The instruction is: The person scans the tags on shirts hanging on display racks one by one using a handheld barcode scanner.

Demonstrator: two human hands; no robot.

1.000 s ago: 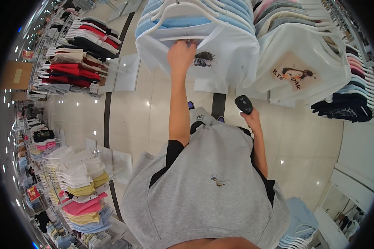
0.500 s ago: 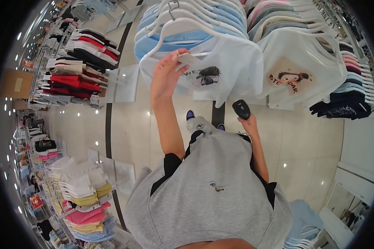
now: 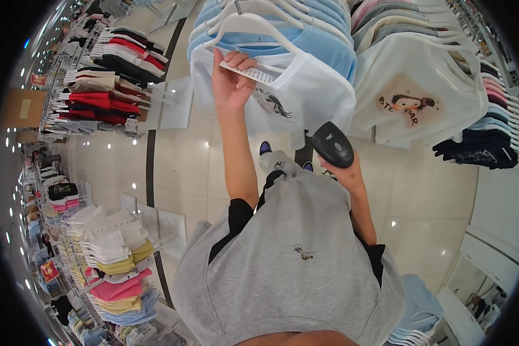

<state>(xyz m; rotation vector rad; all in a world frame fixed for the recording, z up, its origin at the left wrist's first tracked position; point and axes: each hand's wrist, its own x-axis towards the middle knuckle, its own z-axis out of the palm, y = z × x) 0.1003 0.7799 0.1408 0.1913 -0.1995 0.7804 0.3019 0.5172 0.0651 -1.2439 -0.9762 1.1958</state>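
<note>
My left hand (image 3: 234, 81) is closed on a white price tag (image 3: 249, 72) at the neckline of a white T-shirt (image 3: 311, 89) with a dark print. That shirt hangs from a white hanger (image 3: 251, 23) at the front of a row of light blue shirts (image 3: 328, 43). Below and to the right, my right hand (image 3: 347, 171) grips a black handheld barcode scanner (image 3: 332, 145), its head pointing up toward the shirt. A gap separates the scanner from the tag.
Right of the white shirt hangs another white shirt (image 3: 412, 86) with a cartoon print. Dark and pink garments (image 3: 478, 141) fill the far right. Racks of red and black clothes (image 3: 106, 109) and yellow and pink clothes (image 3: 121, 282) stand left. A tan cardboard box (image 3: 26, 109) is at the far left.
The scanner has risen and come closer to the camera, its head now larger and tilted toward the upper left. My left hand has turned the tag so its printed side shows.
</note>
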